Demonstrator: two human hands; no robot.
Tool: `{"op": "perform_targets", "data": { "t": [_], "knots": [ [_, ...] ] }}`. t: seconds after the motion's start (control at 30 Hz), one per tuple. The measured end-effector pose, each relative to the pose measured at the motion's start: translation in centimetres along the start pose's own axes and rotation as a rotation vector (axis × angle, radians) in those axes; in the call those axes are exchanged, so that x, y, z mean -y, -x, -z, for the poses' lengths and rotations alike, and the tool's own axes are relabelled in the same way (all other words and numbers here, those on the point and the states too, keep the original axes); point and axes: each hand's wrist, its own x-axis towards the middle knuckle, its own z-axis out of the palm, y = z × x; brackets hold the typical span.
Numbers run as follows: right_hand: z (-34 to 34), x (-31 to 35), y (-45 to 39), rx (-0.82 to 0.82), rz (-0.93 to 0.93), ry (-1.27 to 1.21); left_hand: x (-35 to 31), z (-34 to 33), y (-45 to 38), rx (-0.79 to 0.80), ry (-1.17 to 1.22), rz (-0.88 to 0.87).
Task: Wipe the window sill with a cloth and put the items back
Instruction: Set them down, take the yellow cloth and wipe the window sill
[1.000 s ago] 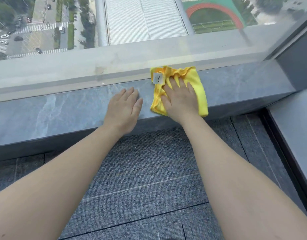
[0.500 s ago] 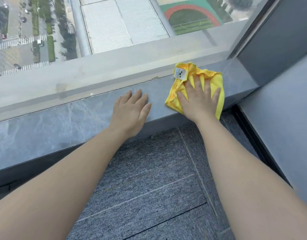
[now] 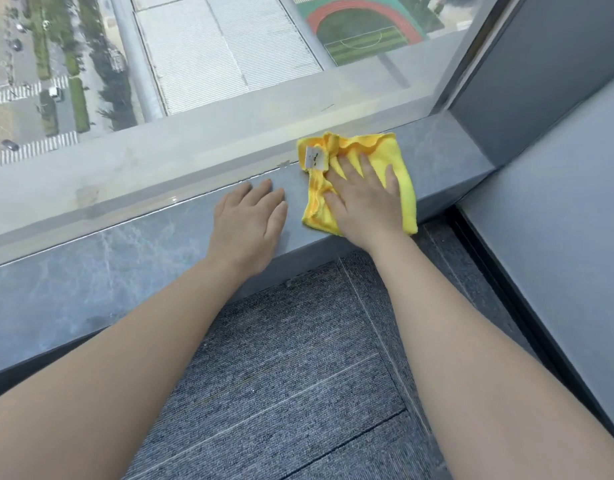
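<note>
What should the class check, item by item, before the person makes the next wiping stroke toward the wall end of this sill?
1. Right hand flat on the yellow microfibre cloth: ok.
2. Cloth lying on the grey marbled stone window sill: ok, though its near edge overhangs the front.
3. Left hand braced flat on the sill, clear of the cloth: ok.
4. Sill between the cloth and the grey side wall free of items: ok.
5. Items to put back within sight: not ok, none visible.
6. Sill clean where wiped: cannot tell.
</note>
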Motion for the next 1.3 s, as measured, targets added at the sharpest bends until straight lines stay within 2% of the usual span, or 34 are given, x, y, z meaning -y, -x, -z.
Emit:
{"op": "perform_targets", "data": {
  "t": [0.07,0.23,0.5,0.73,0.93,1.13,1.3],
  "knots": [
    [0.1,-1.0,0.1,-0.018,-0.023,-0.004,-1.1,-0.2,-0.6,0.024,0.016,-0.02],
    [0.5,-3.1,-0.3,-0.019,-0.227,-0.014,-4.1,-1.1,-2.2,0.089,0.011,-0.08],
    [1.8,-7.7,-2.6,-0.021,-0.372,-0.035,-6.5,-2.7,-4.5,0.074,-0.04,-0.123],
    [2.6,-9.9,-5.2,-0.054,-0.394,-0.054,-6.3,-3.2,-5.4,-0.018,-0.009,-0.101],
    [2.9,-10.2,-5.7,-0.051,-0.382,-0.049,-6.5,-2.8,-5.6,-0.054,-0.011,-0.156],
    [2.5,-9.4,-4.2,-0.058,-0.288,-0.052,-6.4,-1.7,-5.3,0.137,0.049,-0.137],
    [1.8,-8.1,-1.3,-0.054,-0.168,-0.083,-6.6,-1.0,-4.5,0.159,0.154,-0.092]
  ]
}}
